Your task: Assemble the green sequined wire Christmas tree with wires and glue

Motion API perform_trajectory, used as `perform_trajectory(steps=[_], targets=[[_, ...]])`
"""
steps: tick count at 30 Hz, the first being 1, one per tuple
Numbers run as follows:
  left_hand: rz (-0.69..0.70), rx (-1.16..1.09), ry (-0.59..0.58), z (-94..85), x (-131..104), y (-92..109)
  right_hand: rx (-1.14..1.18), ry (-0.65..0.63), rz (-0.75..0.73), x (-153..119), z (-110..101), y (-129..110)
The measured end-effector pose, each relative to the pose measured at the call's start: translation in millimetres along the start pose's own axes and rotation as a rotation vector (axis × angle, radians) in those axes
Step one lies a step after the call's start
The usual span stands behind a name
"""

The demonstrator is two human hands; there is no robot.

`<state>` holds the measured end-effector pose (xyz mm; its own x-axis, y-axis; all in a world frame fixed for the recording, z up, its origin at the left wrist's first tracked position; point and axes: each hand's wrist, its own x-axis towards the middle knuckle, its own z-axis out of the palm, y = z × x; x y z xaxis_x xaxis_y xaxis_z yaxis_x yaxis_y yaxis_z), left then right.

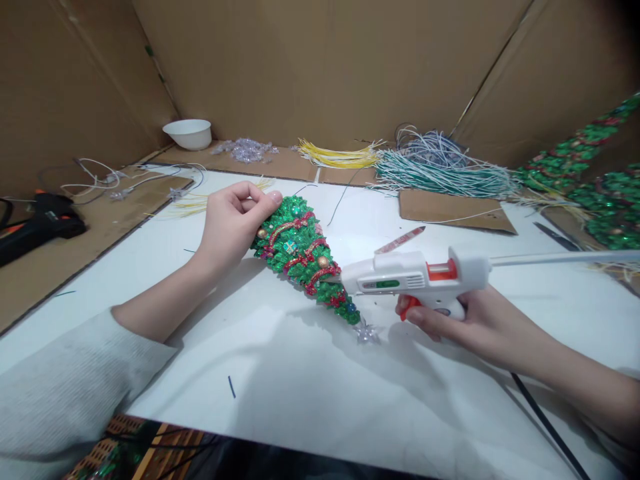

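Observation:
My left hand [240,213] pinches the wide end of a small decorated Christmas tree [295,243], tilted so its tip points down to the right. Red garlands, gold beads and tiny ornaments cover its green surface. At the tip sits a clear star [367,332]. In my right hand [450,323] is a white hot glue gun [395,275], fingers wrapped round its handle and on the orange trigger. The nozzle meets the tree's right side around a red garland; whether it touches I cannot tell. A glue stick runs out of the gun's back.
Bundles of yellow wires [340,155] and green wires [445,175] lie at the back, near clear stars [245,150] and a white bowl [188,135]. A black glue gun [45,223] rests left. More decorated trees [575,153] stand right. A cardboard piece [455,212] and pen-like stick [401,239] lie nearby.

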<state>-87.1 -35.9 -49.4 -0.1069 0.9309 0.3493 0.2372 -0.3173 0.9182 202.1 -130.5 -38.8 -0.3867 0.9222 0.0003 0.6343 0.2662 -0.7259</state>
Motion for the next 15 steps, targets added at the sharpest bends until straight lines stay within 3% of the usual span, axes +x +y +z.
perform_trajectory(steps=[15], targets=[[0.002,0.013,0.006,-1.0,1.1,-2.8,0.024,-0.019,0.015,1.8,-2.3,-1.1]])
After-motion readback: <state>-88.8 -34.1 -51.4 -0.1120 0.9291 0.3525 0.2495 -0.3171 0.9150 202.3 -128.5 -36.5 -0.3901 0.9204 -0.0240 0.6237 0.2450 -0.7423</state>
